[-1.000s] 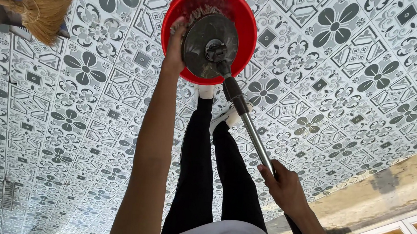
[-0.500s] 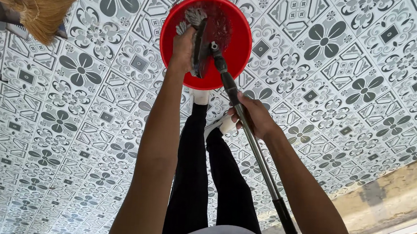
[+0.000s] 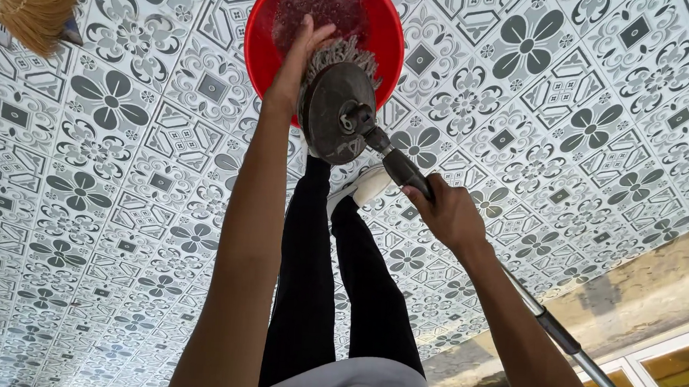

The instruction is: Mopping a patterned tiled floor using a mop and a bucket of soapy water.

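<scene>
Left hand [image 3: 295, 69] gripping grey stringy mop head [image 3: 336, 104] over red round plastic bucket [image 3: 388, 35]; right hand [image 3: 448, 213] clasping grey metal mop pole [image 3: 399, 167].

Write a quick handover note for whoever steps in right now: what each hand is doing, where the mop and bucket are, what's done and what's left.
Left hand: on the wet strands of the mop head, above the red bucket.
Right hand: gripping the mop handle near the head.
The bucket stands on the patterned tile floor and holds water.
Done: head lifted to the bucket rim, tilted on its side.
Left: the strands look wet, so probably wringing them out.
</scene>
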